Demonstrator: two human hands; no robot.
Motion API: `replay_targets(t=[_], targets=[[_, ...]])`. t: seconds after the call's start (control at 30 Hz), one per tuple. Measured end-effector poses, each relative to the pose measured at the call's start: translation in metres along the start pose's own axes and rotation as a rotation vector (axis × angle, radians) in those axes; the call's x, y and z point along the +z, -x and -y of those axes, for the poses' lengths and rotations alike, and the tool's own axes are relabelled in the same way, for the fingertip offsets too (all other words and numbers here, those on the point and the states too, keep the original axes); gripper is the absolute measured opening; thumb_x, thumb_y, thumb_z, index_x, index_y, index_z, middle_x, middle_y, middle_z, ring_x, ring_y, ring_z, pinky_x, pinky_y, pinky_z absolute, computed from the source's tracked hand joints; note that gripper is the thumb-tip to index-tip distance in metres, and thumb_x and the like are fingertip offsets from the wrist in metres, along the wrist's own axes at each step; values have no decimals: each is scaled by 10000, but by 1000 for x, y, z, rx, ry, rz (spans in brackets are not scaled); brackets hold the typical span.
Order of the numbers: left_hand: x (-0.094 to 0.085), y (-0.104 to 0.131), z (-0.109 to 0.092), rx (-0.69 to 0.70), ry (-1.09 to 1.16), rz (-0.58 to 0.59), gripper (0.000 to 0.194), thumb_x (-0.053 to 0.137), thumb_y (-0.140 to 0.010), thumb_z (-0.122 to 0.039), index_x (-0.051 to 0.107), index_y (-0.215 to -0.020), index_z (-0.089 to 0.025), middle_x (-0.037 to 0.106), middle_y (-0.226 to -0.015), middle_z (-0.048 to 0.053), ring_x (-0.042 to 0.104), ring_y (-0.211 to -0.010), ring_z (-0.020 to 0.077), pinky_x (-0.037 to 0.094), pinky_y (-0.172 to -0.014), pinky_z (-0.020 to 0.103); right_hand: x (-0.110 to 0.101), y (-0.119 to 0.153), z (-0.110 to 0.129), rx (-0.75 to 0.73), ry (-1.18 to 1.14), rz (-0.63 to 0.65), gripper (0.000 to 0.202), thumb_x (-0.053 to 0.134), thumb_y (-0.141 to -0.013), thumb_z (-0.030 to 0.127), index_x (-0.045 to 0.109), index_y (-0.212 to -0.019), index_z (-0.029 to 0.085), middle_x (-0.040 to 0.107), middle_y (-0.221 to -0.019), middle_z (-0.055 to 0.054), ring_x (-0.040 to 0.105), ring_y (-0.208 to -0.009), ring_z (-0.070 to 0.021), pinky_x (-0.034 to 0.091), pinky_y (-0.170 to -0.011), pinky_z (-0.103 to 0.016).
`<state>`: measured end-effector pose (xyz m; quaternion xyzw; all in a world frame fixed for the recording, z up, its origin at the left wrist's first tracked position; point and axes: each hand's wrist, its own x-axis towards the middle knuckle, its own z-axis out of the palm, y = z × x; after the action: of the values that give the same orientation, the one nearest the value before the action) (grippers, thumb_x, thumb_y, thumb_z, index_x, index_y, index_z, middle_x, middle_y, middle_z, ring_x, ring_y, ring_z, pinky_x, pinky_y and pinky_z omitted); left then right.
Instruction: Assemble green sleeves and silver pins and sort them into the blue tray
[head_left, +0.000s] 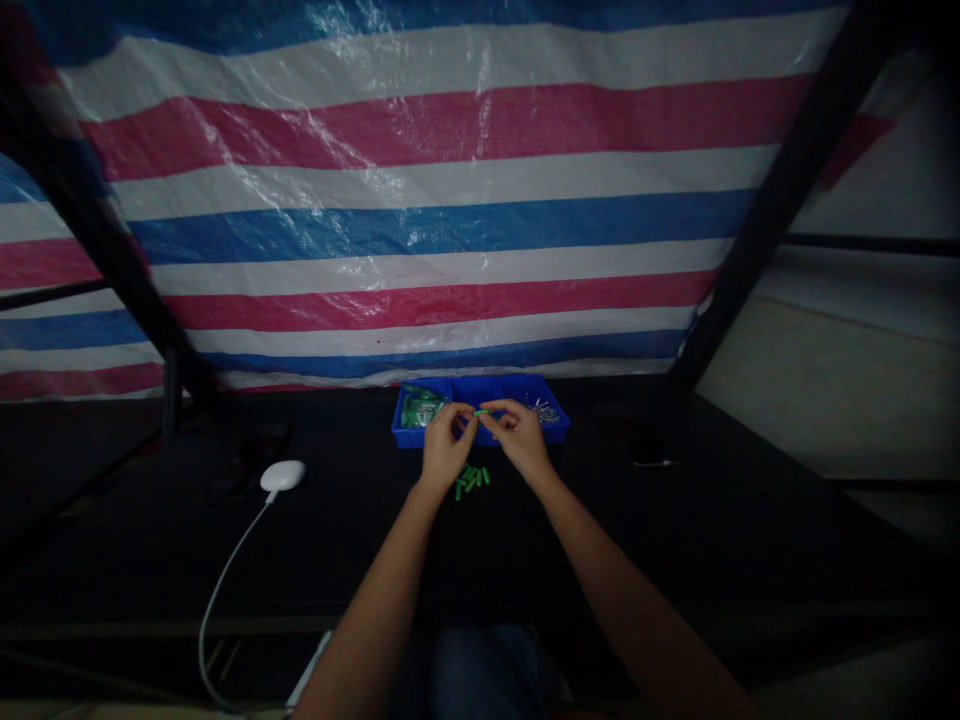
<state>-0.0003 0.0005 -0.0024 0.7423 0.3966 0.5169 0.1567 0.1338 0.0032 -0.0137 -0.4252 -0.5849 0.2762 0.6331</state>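
Note:
Between the fingertips of both hands is a small green piece (481,412), held just over the front edge of a blue tray (472,386). My left hand (448,440) pinches its left end, and my right hand (516,432) pinches its right end. The tray's left compartment holds green items in clear bags (421,408). Thin metal pieces (546,411) lie in its right compartment. Several loose green pieces (472,478) rest on the black table below my hands.
A white rounded device (283,475) with a white cable (217,590) sits on the table (337,560) at the left. A dark flat object (637,440) lies at the right. Behind the table hangs a striped sheet (450,230) between dark frame posts.

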Motion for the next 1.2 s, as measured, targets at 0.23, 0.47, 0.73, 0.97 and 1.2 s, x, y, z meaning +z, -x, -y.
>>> replay_targets(t=[0.23, 0.47, 0.73, 0.97, 1.2], targets=[[1, 1, 1, 59, -49, 21, 77, 523, -804, -198, 571, -860, -177, 574, -800, 18, 514, -666, 123, 412, -627, 249, 1, 3, 12, -49, -41, 30, 181, 652, -691, 303, 677, -804, 164, 631, -812, -56, 534, -565, -116, 404, -489, -236], [0, 2, 1, 88, -73, 39, 79, 530, -801, -189, 575, -863, -169, 549, -763, 19, 513, -681, 132, 409, -631, 252, 2, 4, 14, -105, -38, 50, 170, 661, -692, 306, 686, -800, 178, 617, -791, -47, 569, -633, -137, 437, -526, -243], [-1, 2, 0, 77, -81, 46, 91, 523, -813, -212, 582, -870, -173, 549, -761, 16, 512, -681, 131, 403, -622, 247, 2, 4, 15, -104, -31, 39, 159, 655, -696, 302, 682, -793, 180, 616, -792, -43, 551, -601, -124, 430, -523, -244], [-2, 1, -5, 54, -60, 35, 132, 515, -828, -273, 596, -871, -179, 589, -809, 29, 522, -688, 134, 415, -635, 260, -2, 0, 9, -15, -33, -7, 225, 660, -672, 359, 681, -797, 174, 640, -786, -39, 483, -494, -92, 398, -476, -242], [-3, 0, -7, 42, -7, 0, 180, 501, -839, -316, 600, -878, -171, 595, -796, 33, 530, -681, 132, 417, -618, 257, -2, 0, 14, 142, -121, 3, 300, 665, -647, 420, 664, -806, 165, 639, -664, -27, 480, -440, -96, 371, -406, -228]])
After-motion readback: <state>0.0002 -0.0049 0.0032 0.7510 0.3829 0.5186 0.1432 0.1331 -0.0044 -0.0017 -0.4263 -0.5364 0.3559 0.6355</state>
